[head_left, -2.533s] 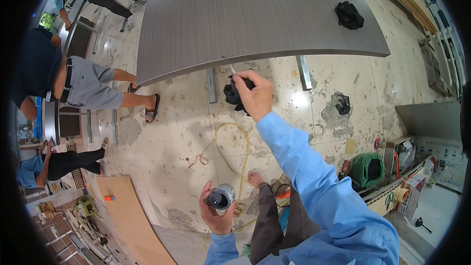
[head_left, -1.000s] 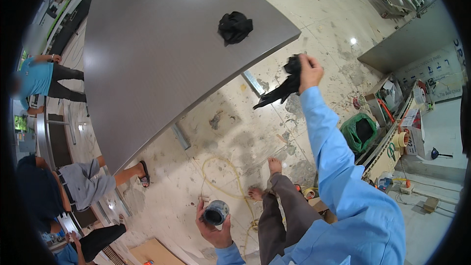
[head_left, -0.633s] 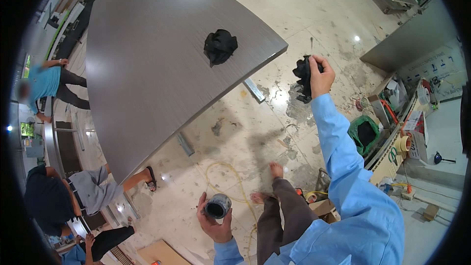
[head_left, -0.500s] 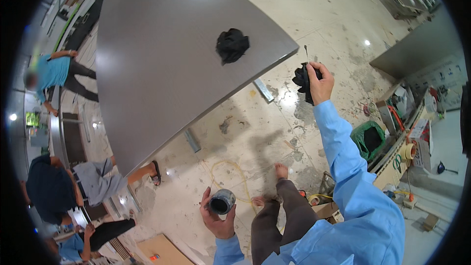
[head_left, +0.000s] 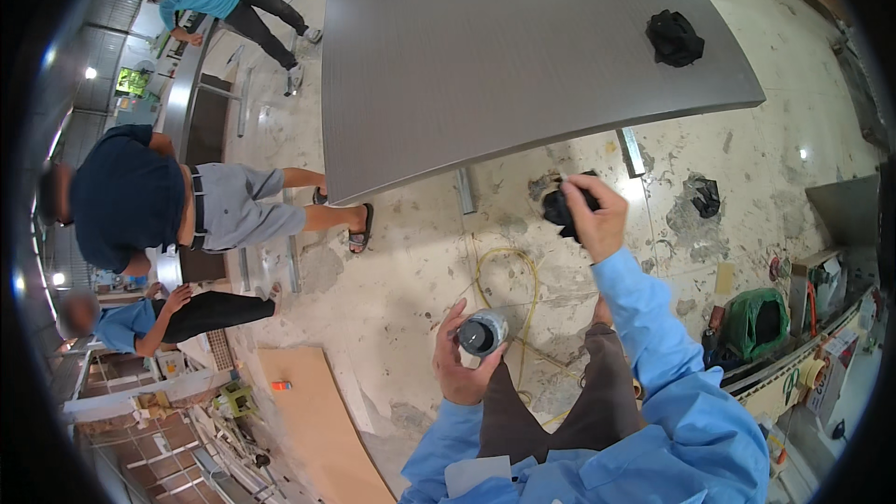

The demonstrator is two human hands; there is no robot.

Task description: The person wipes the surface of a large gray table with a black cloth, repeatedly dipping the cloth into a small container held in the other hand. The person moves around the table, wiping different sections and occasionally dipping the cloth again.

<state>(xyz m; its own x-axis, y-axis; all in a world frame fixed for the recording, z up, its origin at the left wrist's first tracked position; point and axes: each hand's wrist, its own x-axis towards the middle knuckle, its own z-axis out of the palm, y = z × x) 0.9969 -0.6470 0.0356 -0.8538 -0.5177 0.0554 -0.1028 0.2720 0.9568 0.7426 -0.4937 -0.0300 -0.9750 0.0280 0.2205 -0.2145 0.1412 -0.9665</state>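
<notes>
Panel [head_left: 523, 47] cropped at top; cloth [head_left: 562, 213] partly covered.
At centre right, the right hand [head_left: 600, 212] conceals the near side of the cloth. At lower centre, the left hand [head_left: 459, 361] covers part of the jar [head_left: 483, 331]; the dark contents cannot be identified. The panel hides the upper ends of two rails [head_left: 466, 192]. The board [head_left: 327, 420] extends past the lower edge. At left, two workers' heads [head_left: 79, 315] are blurred. At right, the bag [head_left: 747, 322] interior is too dark to read; scraps [head_left: 229, 434] at lower left are too small to identify.

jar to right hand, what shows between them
In the head view, a looped yellow hose or cord on the floor below shows between the jar and the right hand.
</notes>
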